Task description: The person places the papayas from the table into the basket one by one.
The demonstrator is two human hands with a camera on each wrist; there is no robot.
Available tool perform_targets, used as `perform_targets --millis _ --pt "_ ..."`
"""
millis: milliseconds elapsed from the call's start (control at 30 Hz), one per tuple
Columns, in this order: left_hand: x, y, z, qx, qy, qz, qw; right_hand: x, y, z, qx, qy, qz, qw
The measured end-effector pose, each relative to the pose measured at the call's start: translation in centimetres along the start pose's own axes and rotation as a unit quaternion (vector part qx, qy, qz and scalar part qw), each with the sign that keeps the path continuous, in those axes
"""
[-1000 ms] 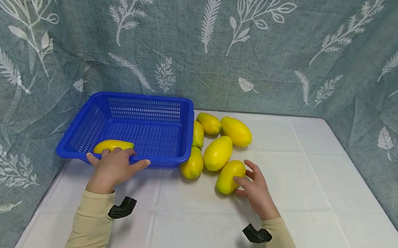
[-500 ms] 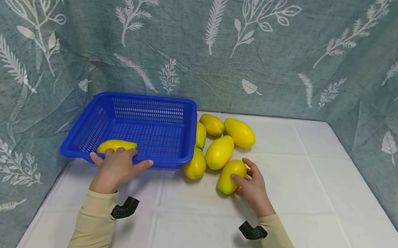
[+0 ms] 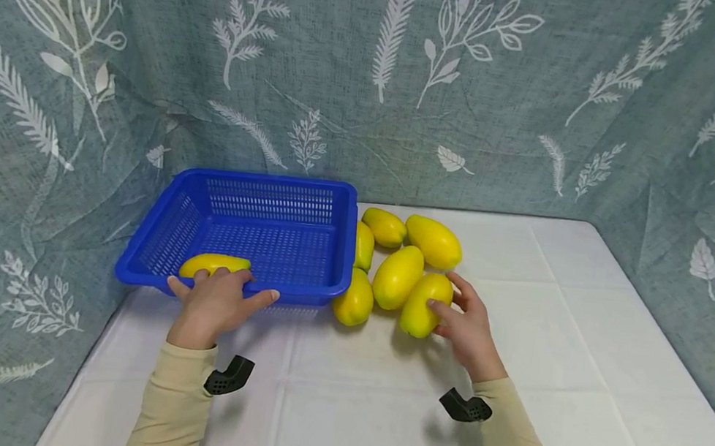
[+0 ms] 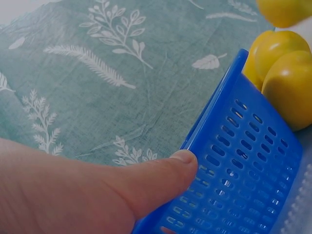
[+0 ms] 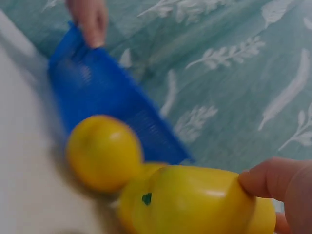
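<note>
My left hand [image 3: 215, 308] grips the near rim of a blue plastic basket [image 3: 270, 178], its thumb on the outer wall and its other fingers over the edge. Inside the basket, just past those fingers, lies a yellow mango [image 3: 210, 263]. On the other side, my right hand [image 3: 467, 330] holds another mango [image 3: 425, 306] between thumb and fingers, with a shadow on the cloth below it. In the right wrist view the thumb presses on this mango [image 5: 195, 200], whose green stem spot faces away from the hand. Some right fingers are hidden behind the fruit.
Several more mangoes [image 3: 398, 278] cluster along the basket's right side, one at the back right [image 3: 432, 242]. A white cloth [image 3: 550, 333] covers the table. A grey-green leaf-patterned curtain [image 3: 344, 104] stands along the back and sides.
My right hand has closed its hold on the near mango and raised it slightly, away from the viewer. The left hand stays on the basket rim. The head view has shifted a little.
</note>
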State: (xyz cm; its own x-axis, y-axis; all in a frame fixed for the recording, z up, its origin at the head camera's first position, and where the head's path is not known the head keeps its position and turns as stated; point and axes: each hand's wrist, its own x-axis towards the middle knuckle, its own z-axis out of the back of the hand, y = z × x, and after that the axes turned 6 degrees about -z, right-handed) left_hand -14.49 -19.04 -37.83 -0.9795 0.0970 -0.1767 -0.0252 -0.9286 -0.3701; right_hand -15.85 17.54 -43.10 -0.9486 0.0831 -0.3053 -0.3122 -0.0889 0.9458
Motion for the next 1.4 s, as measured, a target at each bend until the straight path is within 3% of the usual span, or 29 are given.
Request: perform_targets --millis 267,400,533,733,900,1067,1200,1400 --pt "0.0 0.2 0.1 -0.003 -0.003 0.003 1.0000 1.8 7.0 -2.0 0.067 0.064 0.046 0.9946" --pt "0.0 0.1 0.0 -0.001 -0.003 0.003 1.0000 2.7 10.3 -5.2 0.094 0.109 0.041 0.9888" --pt "0.0 0.2 0.0 0.004 -0.011 0.000 0.9999 3.8 11.9 -10.1 0.087 0.160 0.024 0.9829" --pt "-0.2 0.1 -0.2 0.004 -0.017 0.000 0.9999 5.3 11.2 -16.6 0.022 0.218 -0.026 0.9754" --pt "-0.4 0.3 -0.1 0.005 -0.024 0.001 0.9997 6.2 9.8 -20.1 -0.020 0.230 -0.068 0.9706" --pt "-0.5 0.1 -0.2 0.006 -0.033 -0.005 0.9994 6.9 8.6 -21.3 -0.097 0.212 -0.103 0.9669" --pt "-0.5 0.1 -0.2 0.005 -0.041 -0.007 0.9991 7.1 8.1 -21.8 -0.138 0.207 -0.107 0.9626" --pt "-0.6 0.2 -0.1 0.003 -0.039 -0.001 0.9992 6.9 8.0 -22.5 -0.138 0.253 -0.112 0.9510"
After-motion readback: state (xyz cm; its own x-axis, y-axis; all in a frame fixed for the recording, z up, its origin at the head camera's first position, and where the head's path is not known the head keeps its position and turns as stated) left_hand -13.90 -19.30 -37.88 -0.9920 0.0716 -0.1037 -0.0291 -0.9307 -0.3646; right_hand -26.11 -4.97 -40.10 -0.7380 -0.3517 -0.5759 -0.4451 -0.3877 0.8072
